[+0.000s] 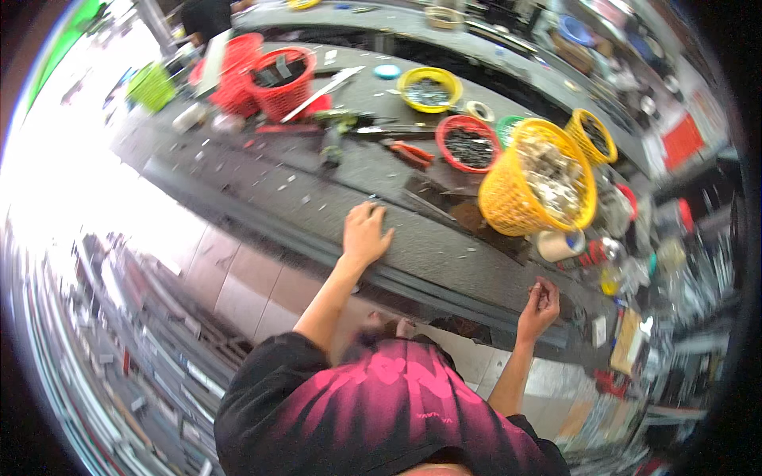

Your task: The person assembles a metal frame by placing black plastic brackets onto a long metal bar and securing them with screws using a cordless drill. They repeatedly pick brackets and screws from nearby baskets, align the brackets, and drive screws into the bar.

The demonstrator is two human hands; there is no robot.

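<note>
Head view: a long dark workbench (429, 238) bears a large yellow basket (504, 202) heaped with pale scraps. Just left of that basket sits a red basket (460, 166) of dark parts. Well left of the yellow one, the left hand (365, 236) lies over the bench, fingers loosely spread, clasping nothing visible. On its near side, the right hand (540, 311) has curled fingers; I cannot tell whether they pinch anything. Left of it too, a tiny piece (373, 197) lies by the left fingertips, contact unclear: probably light, stiff and slick, best pinched by its edges.
</note>
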